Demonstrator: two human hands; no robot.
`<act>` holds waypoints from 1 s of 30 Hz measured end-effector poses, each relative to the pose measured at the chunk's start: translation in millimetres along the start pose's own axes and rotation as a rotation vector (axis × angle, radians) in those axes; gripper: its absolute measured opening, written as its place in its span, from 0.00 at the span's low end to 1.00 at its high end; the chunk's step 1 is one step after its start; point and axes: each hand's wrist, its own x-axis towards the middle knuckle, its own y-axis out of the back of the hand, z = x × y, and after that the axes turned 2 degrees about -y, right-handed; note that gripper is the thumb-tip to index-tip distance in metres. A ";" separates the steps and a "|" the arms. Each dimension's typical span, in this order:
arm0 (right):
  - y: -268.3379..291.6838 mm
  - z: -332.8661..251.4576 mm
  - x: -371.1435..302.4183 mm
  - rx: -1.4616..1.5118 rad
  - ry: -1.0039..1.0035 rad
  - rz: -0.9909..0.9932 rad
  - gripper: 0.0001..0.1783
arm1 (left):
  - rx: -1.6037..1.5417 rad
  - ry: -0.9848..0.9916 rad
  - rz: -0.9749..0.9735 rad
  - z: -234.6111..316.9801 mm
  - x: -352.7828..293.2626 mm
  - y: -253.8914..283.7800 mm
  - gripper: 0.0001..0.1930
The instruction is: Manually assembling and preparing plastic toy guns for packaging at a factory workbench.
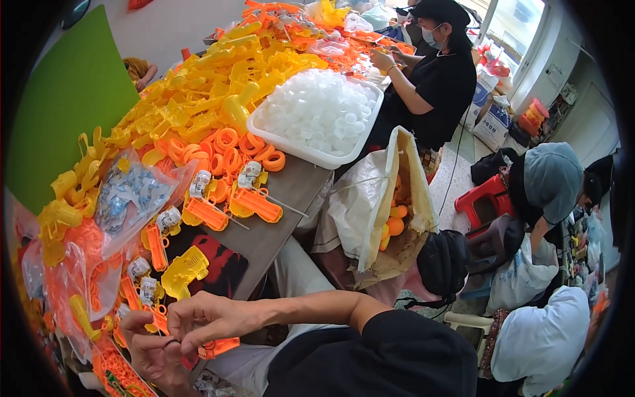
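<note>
Left hand: [157,362] at the table's near edge, fingers bent, thumb and forefinger pinching a small dark piece [172,343]; its shape is mostly hidden.
Right hand: [215,322] reaches across from the right, fingertips meeting the left's at that piece; cannot tell whether it grips it too.
Dark piece: between the fingertips, above the near end of the table [291,196].
Below right hand: an orange part [220,347], partly covered.
Just beyond hands: yellow shell [185,272] lying by a red-and-black mat [221,264].
Assemblies: several orange-and-yellow units [254,198] with white cylinders, in a slanting row; two show thin metal rods.
Rings: loose orange pile [228,159] behind the row.
Tray: white, rectangular [309,156], heaped with translucent caps [317,106].
Yellow heap: many shells [198,86], left of the tray.
Clear bag: silvery-blue parts inside [132,202], left side.
Sack: pale, open-mouthed [354,208], beside the table, orange balls [395,225] within.
Co-worker: black top [436,92], seated past the tray, both hands raised.
</note>
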 end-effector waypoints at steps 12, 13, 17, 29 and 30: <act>69.9 -75.3 -56.2 -0.319 0.199 0.681 0.07 | 0.493 -0.061 -0.003 -118.4 35.7 -18.2 0.12; 75.1 -84.2 -53.3 -0.395 0.219 0.712 0.07 | 0.549 -0.061 -0.022 -128.5 32.1 -19.6 0.13; 69.7 -80.7 -1.7 -0.856 -0.131 0.607 0.08 | 0.844 0.008 -0.057 -141.4 16.8 -25.1 0.20; 125.3 42.0 61.2 -1.083 -0.581 0.147 0.12 | 0.122 0.285 0.101 -161.9 6.0 -50.1 0.18; 129.5 45.1 60.2 -0.991 -0.581 0.170 0.13 | 0.071 0.247 0.215 -171.9 0.4 -57.7 0.17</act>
